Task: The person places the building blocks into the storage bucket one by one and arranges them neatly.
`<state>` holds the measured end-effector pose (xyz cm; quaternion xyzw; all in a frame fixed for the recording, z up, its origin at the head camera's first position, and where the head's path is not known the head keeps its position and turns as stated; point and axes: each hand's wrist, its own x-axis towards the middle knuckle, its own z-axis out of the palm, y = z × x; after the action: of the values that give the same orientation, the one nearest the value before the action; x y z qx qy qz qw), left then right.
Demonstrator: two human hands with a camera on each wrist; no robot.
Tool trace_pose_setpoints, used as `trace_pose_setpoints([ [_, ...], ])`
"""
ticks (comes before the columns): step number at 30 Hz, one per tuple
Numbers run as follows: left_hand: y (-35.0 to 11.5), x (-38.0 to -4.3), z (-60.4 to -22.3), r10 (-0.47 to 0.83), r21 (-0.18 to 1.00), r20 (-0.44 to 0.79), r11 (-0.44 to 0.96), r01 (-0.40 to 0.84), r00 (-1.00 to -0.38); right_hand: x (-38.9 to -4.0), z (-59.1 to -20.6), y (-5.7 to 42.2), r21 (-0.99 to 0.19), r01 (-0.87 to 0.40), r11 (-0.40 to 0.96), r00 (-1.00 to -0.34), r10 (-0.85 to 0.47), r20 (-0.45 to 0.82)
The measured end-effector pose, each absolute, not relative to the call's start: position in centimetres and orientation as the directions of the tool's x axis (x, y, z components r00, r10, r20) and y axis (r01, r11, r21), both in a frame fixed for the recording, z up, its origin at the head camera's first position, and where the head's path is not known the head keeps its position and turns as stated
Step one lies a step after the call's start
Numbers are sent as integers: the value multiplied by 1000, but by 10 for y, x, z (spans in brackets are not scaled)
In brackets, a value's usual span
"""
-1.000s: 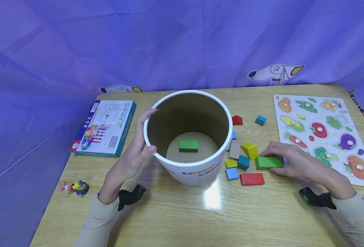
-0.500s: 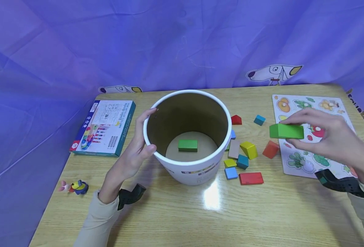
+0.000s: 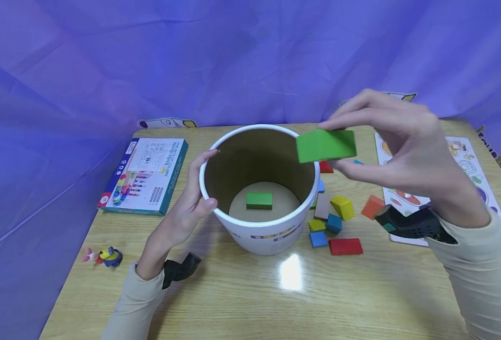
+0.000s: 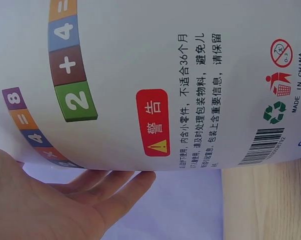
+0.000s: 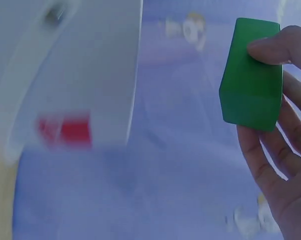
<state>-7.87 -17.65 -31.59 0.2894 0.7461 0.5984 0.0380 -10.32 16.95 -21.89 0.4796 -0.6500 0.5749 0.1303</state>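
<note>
White bucket (image 3: 265, 245), green block (image 3: 259, 200) inside; left hand (image 3: 181, 215) grips rim (image 3: 260, 224), right hand (image 3: 420, 146) pinches second green block (image 3: 327, 145)

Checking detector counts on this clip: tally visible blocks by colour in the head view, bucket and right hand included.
Green blocks: 3 (one in right hand, one in bucket, one mostly hidden beside it)
Yellow blocks: 2
Blue blocks, teal included: 4
Red blocks, orange-red included: 3
Grey-brown block: 1
Total: 13
</note>
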Motion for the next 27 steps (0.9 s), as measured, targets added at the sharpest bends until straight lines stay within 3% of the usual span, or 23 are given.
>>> trace_pose_setpoints([
  [6,-177,-79,-316,473,910,291,131,393,-832,-103,-210,126,-539,-842,31,-440,-618,652],
  [27,-177,-78,-316,469,905,288,150,397,-835,-114,-228,125,-585,-803,111,-495,-671,553],
])
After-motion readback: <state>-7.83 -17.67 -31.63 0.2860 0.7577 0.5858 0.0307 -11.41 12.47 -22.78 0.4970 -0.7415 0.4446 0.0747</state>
